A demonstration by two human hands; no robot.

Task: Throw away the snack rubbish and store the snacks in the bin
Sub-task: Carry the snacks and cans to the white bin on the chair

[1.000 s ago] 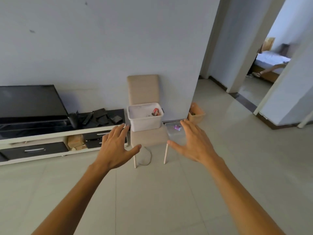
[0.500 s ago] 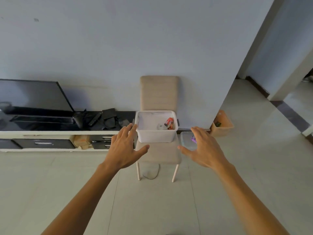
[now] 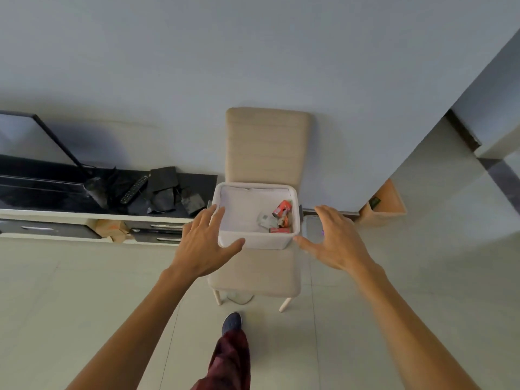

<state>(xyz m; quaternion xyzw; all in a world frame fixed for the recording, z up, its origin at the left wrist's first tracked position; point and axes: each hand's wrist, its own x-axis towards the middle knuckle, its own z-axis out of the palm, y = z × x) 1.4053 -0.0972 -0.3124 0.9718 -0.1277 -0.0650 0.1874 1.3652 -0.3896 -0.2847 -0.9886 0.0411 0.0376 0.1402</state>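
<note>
Beige padded chair (image 3: 267, 147) carries white plastic bin (image 3: 267, 242) with red snack packets (image 3: 281, 208); your left hand (image 3: 202, 243) and right hand (image 3: 334, 243) flank it, fingers spread.

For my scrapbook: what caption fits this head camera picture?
Left hand and right hand, both open, reach toward the white bin of snacks on a chair.

A white rectangular plastic storage bin (image 3: 261, 244) is sitting upright and lidless on the seat of a beige padded chair (image 3: 267, 142), toward the back of the seat and close to the backrest. Inside it, a few snack packets are lying jumbled in the right-hand part: red wrappers (image 3: 281, 207) (one is leaning up near the right wall) and a pale silvery packet (image 3: 266, 220) just beside them. A tan open-topped waste basket (image 3: 391, 211) is standing on the floor against the wall, well to the right.
</note>
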